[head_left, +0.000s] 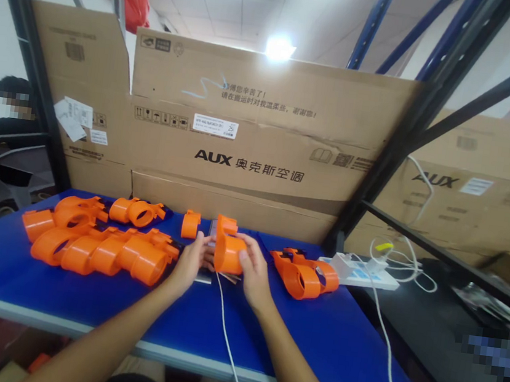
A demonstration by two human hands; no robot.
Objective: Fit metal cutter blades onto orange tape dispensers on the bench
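Note:
My right hand (254,273) grips an orange plastic ring-shaped piece (231,256) with a raised tab, above the middle of the blue table. Close to its left side is my left hand (190,263), thumb and fingers apart; whether the fingertips touch the piece is hidden. Behind the hands stands a single orange ring (191,224). A metallic grey object (204,279) is partly covered by my hands, and a white cable (226,330) runs from beneath them over the table's front edge.
Several orange rings (108,253) lie in rows at the left, and more orange rings (302,277) with dark straps are at the right. A white power strip (365,274) sits at the right edge. Cardboard (252,135) walls the back between dark posts. A person (12,102) sits far left.

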